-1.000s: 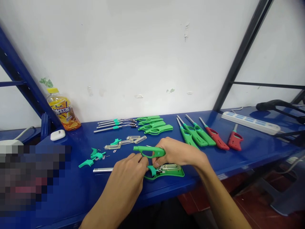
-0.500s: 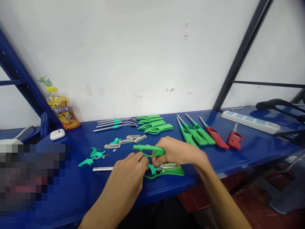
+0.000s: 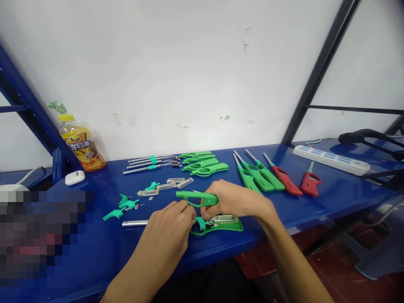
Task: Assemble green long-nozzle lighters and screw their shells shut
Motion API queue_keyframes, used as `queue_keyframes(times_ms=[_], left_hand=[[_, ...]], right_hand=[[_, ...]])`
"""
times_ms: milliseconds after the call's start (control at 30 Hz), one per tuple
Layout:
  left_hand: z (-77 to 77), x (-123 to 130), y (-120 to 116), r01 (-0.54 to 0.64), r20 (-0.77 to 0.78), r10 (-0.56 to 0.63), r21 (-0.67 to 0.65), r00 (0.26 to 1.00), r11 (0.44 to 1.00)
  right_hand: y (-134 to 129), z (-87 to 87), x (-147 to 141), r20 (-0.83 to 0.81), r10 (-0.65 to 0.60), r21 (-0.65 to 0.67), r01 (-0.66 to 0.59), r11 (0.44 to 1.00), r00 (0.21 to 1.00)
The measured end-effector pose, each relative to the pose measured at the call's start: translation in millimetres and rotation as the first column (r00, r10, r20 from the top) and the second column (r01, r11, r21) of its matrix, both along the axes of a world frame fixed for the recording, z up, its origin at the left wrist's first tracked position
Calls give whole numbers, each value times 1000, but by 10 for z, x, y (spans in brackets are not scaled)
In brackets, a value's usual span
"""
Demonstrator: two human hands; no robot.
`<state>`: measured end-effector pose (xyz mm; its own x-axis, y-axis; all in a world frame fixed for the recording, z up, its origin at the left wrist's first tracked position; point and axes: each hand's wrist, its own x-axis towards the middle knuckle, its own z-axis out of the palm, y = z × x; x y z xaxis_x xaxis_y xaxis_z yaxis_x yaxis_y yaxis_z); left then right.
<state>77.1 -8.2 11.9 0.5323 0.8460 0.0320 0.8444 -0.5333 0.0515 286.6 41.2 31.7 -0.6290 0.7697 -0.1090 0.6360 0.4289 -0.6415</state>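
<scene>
My right hand (image 3: 221, 198) is closed on a green casing half (image 3: 197, 197), raised over an open lighter body (image 3: 233, 226) that lies near the table's front edge. In that body are a clear fuel tank (image 3: 225, 219) and a teal trigger (image 3: 201, 223). A silver tube (image 3: 135, 223) extends left from behind my left hand (image 3: 175, 219), whose fingers are pressed together at the lighter's front end; what the fingertips grip is hidden.
Behind are silver tubes (image 3: 142, 169), green casings (image 3: 210, 169), clear tanks (image 3: 148, 193) and teal triggers (image 3: 113, 214). Finished-looking green lighters (image 3: 267, 184) and red lighters (image 3: 285, 183) lie right, near a power strip (image 3: 331, 160). A bottle (image 3: 83, 145) and white case (image 3: 75, 177) stand left.
The view has shifted very slightly. Both hands keep almost the same pose, with the green casing half still held in the right one.
</scene>
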Motion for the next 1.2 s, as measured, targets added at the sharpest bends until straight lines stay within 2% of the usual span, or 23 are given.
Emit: queue_keyframes(times_ms=[467,800,1033,1200], left_hand=[[-25,-38,37,2,54,-4,32,999,999],[-1,4,9,-7,-42,7,-5,999,1000],[-9,-3,-3,1,-23,0,29,1000,1000],[20,20,-13,-6,-66,7,10,998,1000]], right_hand=[[29,-32,25,-29,30,-19,-31,999,999],[35,-34,31,-29,43,-13,-44,999,999],[24,-8,26,-20,50,-17,-51,999,999],[20,-6,29,-15,51,-18,-52,999,999]])
